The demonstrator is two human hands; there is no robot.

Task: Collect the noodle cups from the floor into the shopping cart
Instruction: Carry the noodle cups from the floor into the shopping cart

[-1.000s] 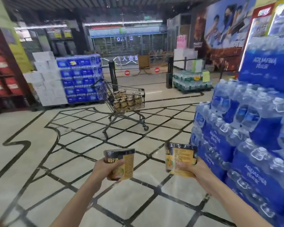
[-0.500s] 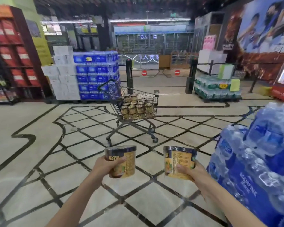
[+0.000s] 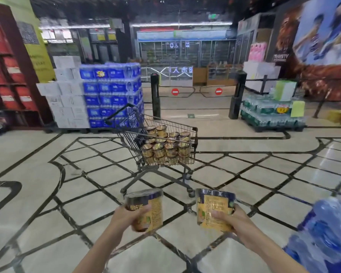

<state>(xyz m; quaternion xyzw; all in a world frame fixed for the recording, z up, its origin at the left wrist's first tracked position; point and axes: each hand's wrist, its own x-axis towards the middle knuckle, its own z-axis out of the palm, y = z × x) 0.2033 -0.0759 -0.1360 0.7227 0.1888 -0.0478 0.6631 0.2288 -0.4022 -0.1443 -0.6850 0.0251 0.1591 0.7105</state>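
My left hand (image 3: 126, 217) grips a yellow and dark noodle cup (image 3: 148, 207) from its left side. My right hand (image 3: 232, 219) grips a second noodle cup (image 3: 213, 207) from its right side. Both cups are held upright in front of me, side by side, above the tiled floor. The wire shopping cart (image 3: 194, 146) stands a few steps ahead in the middle of the floor, its handle to the left. Inside it lie several noodle cups (image 3: 165, 146), stacked in layers toward the right end of the basket.
A stack of blue bottled-water packs (image 3: 327, 237) rises close at my lower right. Further packs of blue water (image 3: 110, 95) and white boxes (image 3: 67, 91) stand behind the cart at the left. An entry gate with red no-entry signs (image 3: 197, 91) and a pallet of water (image 3: 272, 113) lie beyond.
The view has swung left and moved forward: the cart is nearer and more central, and the water stack has slid off to the lower right. Both hands keep hold of their cups.
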